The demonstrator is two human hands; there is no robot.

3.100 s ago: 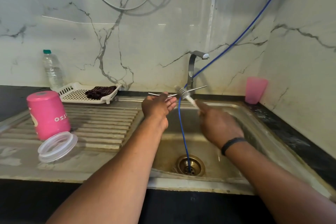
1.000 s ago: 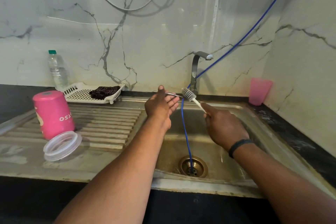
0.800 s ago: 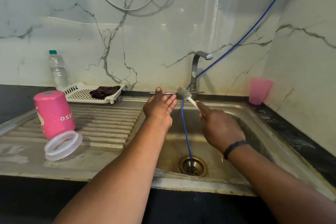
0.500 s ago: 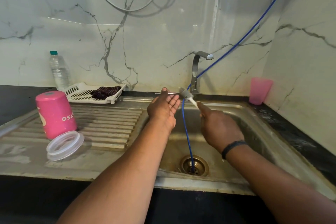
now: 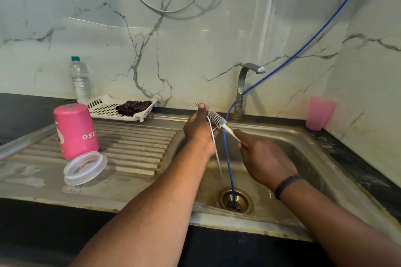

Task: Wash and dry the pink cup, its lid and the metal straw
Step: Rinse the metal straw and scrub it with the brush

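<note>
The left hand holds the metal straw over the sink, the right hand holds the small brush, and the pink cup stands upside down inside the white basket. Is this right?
Not quite: the head view shows the pink cup upside down on the draining board, in front of the white basket.

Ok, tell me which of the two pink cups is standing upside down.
The large opaque pink cup on the draining board, left of the sink, with white lettering inverted, beside the clear lid. The smaller translucent pink tumbler in the right corner stands mouth up.
</note>
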